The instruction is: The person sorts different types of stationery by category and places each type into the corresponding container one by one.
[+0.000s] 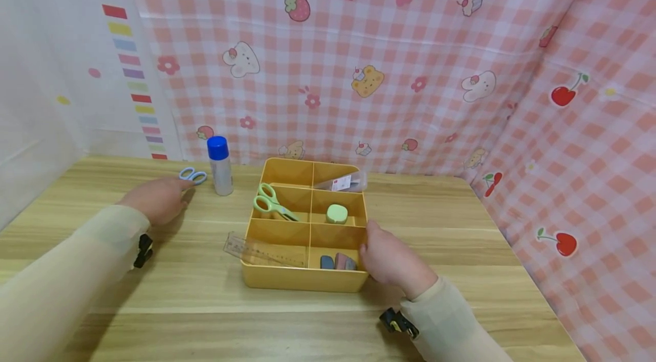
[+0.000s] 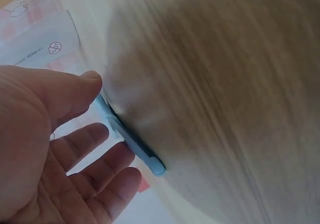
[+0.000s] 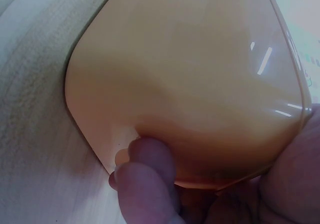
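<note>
My left hand reaches to a pair of scissors with light blue handles, lying on the table at the back left. In the left wrist view the thumb and the loosely bent fingers are apart, right at the blue scissors. My right hand holds a yellow divided organizer box by its right wall; the right wrist view shows bent fingers against the box wall. Inside the box are green scissors, a clear ruler, a green rounded case and small blocks.
A glue bottle with a blue cap stands between the blue scissors and the box. A clear packet lies in the box's back right compartment. Pink checked cloth hangs behind the wooden table and along its right side.
</note>
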Demonstrator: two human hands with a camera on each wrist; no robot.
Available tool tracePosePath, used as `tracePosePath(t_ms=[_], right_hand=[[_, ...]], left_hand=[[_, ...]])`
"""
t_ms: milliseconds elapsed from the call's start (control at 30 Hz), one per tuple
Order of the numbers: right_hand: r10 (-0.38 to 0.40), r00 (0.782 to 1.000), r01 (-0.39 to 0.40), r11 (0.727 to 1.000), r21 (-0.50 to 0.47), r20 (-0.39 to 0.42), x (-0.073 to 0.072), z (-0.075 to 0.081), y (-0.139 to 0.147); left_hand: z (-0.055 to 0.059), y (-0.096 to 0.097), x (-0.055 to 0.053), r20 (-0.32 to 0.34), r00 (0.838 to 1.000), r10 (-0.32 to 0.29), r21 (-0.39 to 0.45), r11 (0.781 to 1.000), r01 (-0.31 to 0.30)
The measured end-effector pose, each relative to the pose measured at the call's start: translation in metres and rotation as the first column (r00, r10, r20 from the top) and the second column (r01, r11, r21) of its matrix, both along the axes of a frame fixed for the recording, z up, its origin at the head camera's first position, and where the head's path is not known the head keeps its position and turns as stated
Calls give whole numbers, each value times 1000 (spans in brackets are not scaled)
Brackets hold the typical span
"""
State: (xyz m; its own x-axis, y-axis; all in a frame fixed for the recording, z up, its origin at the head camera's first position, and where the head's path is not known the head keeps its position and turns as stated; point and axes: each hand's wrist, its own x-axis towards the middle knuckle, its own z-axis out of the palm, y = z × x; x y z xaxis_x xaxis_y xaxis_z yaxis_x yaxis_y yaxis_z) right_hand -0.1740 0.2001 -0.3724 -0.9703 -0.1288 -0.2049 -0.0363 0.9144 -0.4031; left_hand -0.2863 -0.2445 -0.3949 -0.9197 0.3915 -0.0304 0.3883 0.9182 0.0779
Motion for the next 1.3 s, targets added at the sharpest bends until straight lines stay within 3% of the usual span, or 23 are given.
tracePosePath(t_ms=[700,967,1300], right_hand=[[-10,1000,10,1000,3,6,0,-1,0],[-22,999,23,1000,-8,23,0,0,-1],[-15,1000,15,1000,-3,11,-1,-1,0]], left_hand=[[0,1,-3,-6,999,37,18,999,-37],[1,4,-5,2,997,79,-20,997,-79],[-1,3,-11,35,993,115,49,992,-117]])
